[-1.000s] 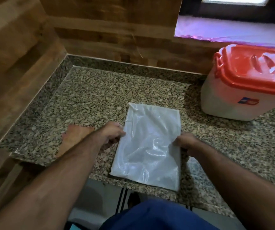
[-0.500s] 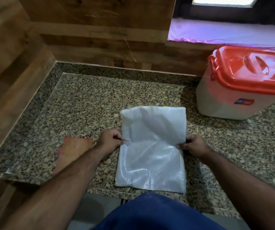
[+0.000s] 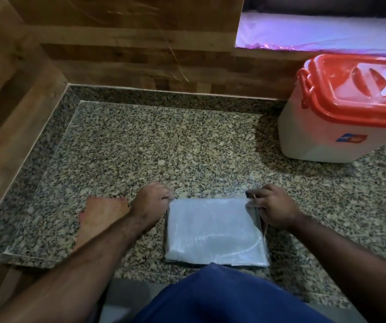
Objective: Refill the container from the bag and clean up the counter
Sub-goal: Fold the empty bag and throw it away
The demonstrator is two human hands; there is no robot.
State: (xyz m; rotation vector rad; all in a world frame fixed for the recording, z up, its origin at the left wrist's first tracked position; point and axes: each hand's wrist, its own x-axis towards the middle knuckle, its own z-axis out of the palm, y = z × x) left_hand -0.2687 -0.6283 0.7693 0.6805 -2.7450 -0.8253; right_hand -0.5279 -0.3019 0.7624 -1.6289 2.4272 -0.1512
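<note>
An empty white plastic bag (image 3: pixel 213 231) lies folded in half, flat on the speckled granite counter (image 3: pixel 164 148) near its front edge. My left hand (image 3: pixel 151 201) pinches the bag's far left corner. At the far right corner my right hand (image 3: pixel 272 206) grips the fold, a thin string trailing under it. The white container (image 3: pixel 322 141) with a closed red lid (image 3: pixel 359 89) stands at the back right, apart from the bag.
Wooden walls enclose the counter at the left and back. A window sill (image 3: pixel 315 36) runs behind the container. A bare foot (image 3: pixel 99 217) rests on the counter left of my left hand. A blue-clad knee (image 3: pixel 222 297) is at the bottom.
Both hands have folded the bag's far half toward me, so it now lies half as long. The view has dipped lower.
</note>
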